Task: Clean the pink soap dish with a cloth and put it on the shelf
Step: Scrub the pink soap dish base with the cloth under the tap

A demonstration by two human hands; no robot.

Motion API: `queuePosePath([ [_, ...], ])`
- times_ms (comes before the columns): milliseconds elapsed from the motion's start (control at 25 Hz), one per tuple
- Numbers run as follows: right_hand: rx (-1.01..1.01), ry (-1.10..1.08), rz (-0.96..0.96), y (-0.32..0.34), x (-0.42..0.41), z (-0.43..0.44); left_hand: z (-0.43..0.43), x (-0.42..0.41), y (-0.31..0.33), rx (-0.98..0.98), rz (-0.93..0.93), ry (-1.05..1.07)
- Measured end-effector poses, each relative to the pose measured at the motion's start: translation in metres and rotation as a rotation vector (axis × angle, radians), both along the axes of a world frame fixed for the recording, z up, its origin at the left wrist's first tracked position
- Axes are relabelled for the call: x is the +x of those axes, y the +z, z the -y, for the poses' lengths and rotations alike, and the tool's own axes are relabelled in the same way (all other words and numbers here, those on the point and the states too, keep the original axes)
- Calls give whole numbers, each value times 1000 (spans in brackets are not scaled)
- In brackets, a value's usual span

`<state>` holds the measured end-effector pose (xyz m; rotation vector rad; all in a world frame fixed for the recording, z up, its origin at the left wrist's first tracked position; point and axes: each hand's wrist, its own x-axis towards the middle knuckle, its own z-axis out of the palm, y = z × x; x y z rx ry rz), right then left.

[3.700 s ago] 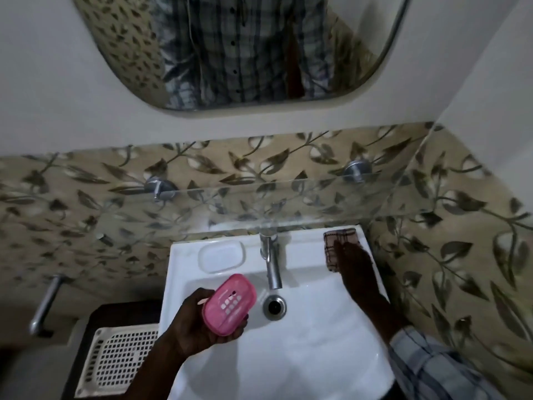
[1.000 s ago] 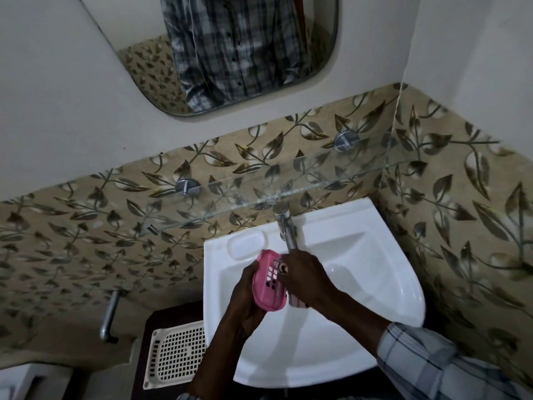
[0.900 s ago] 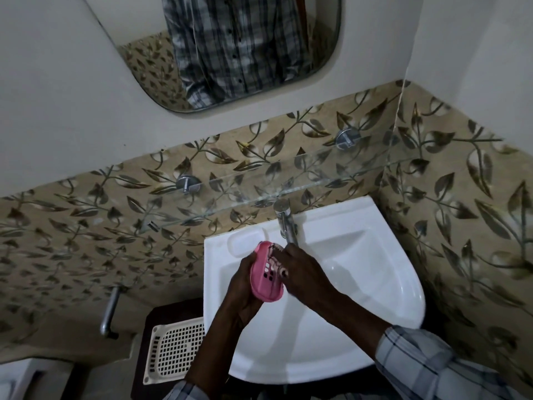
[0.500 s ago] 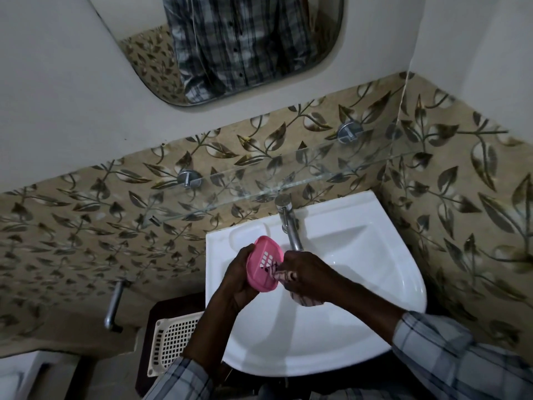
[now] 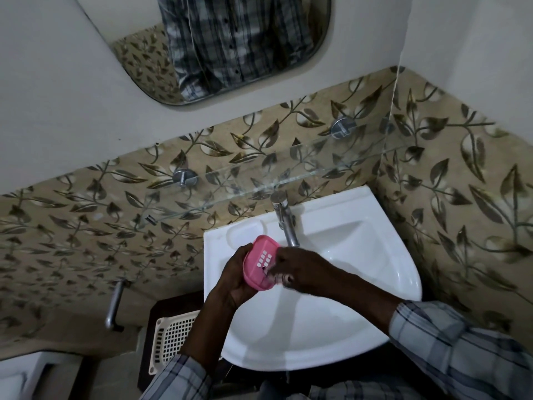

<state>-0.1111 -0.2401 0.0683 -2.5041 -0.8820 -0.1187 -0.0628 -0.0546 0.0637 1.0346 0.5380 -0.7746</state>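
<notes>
Over that white ceramic corner sink (image 5: 360, 336), your left hand (image 5: 230, 280) grips the pink slotted plastic soap dish (image 5: 258, 265) while your right hand (image 5: 300, 268) presses a bunched cloth (image 5: 278, 280) into it.

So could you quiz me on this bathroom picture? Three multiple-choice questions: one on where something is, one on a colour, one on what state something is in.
1. Where is the soap dish?
A. Held over the sink
B. On the glass shelf
C. In the basket on the floor

2. What colour is the sink?
A. Green
B. White
C. Black

3. What is the state of the glass shelf?
A. Holding the dish
B. Stacked with bottles
C. Nothing resting on it

Answers:
1. A: the left hand grips the dish above the basin while the right hand presses a cloth against it.
2. B: the basin is plainly white.
3. C: only wall tiles show through the glass.
</notes>
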Motion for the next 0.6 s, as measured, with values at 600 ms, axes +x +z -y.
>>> queuePosePath([
  [600, 294, -272, -403, -1, 2, -14, 11, -8, -10, 31, 75, 58],
])
